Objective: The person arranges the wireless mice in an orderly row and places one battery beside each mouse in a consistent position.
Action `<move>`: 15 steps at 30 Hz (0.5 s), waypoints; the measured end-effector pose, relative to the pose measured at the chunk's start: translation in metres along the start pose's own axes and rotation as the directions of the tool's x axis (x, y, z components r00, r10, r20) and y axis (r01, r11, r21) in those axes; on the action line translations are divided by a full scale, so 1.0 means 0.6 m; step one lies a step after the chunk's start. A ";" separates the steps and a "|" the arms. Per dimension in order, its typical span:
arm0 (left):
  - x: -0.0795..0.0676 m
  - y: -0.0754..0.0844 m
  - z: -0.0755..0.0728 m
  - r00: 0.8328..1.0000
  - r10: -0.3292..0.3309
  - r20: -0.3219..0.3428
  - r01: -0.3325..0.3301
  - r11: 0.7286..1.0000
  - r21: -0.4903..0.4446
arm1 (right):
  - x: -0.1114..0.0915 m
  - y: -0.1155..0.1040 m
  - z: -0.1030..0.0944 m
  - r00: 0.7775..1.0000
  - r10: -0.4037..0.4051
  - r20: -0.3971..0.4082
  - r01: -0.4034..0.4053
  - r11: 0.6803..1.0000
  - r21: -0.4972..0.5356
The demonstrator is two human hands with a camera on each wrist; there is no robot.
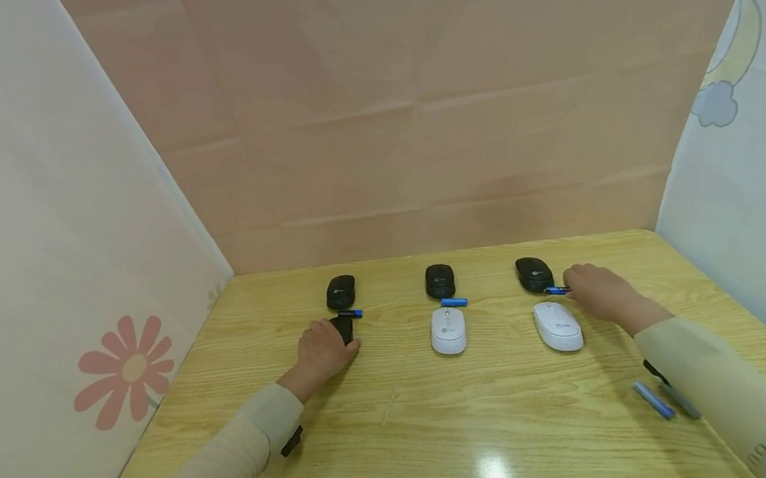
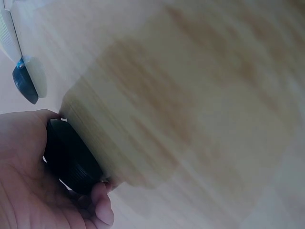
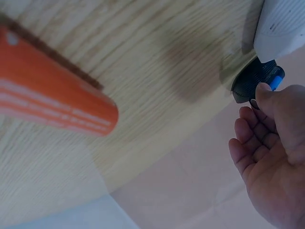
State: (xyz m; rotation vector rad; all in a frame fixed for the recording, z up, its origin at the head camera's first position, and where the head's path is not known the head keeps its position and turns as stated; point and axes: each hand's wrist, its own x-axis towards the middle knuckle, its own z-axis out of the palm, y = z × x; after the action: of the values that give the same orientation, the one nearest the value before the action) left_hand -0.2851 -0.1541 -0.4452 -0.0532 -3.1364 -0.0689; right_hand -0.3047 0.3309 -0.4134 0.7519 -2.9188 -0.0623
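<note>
In the head view my left hand [image 1: 324, 350] grips a black computer mouse [image 1: 344, 329], thumb on its near side. The left wrist view shows this mouse [image 2: 74, 155] between thumb and fingers. A blue-and-black battery [image 1: 350, 314] lies just past it, before another black mouse [image 1: 341, 292]. My right hand [image 1: 599, 291] pinches the end of a blue battery [image 1: 557, 291] with thumb and fingertip, in front of the right black mouse [image 1: 534, 274]. The other fingers are loosely curled. A white mouse [image 1: 558, 327] sits just nearer, left of that hand.
A black mouse [image 1: 439, 281], a blue battery [image 1: 454, 302] and a white mouse [image 1: 449, 331] line up mid-table. Near the right forearm lie a blue cylinder [image 1: 653, 400] and a grey one [image 1: 681, 399]. An orange cylinder [image 3: 57, 86] looms close in the right wrist view. Panels enclose the table.
</note>
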 end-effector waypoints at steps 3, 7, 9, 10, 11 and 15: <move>0.001 0.000 0.002 1.000 0.000 0.000 0.000 1.000 -0.006 | 0.004 0.000 0.002 1.000 0.000 0.016 0.000 1.000 0.008; 0.002 0.000 0.003 1.000 0.001 0.000 -0.001 1.000 -0.001 | 0.007 -0.003 0.005 0.999 -0.001 0.038 0.000 1.000 0.018; 0.002 0.001 0.002 1.000 0.002 -0.002 -0.002 1.000 0.002 | 0.009 -0.002 0.007 0.999 -0.002 0.050 0.001 1.000 0.020; 0.002 0.001 0.002 1.000 0.002 -0.001 -0.002 1.000 0.004 | 0.010 -0.002 0.008 0.998 -0.002 0.056 0.001 1.000 0.022; 0.002 0.002 0.002 1.000 0.001 0.000 -0.001 1.000 0.005 | 0.011 -0.002 0.010 0.998 -0.003 0.061 0.001 1.000 0.024; 0.003 0.001 0.002 1.000 -0.011 0.012 0.011 1.000 -0.006 | 0.016 -0.001 0.015 0.997 -0.001 0.072 -0.002 0.999 0.045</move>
State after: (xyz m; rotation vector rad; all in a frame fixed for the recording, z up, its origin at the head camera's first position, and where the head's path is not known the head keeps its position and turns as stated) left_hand -0.2867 -0.1531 -0.4463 -0.0359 -3.1492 -0.0785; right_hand -0.3138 0.3258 -0.4214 0.7711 -2.9984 -0.0246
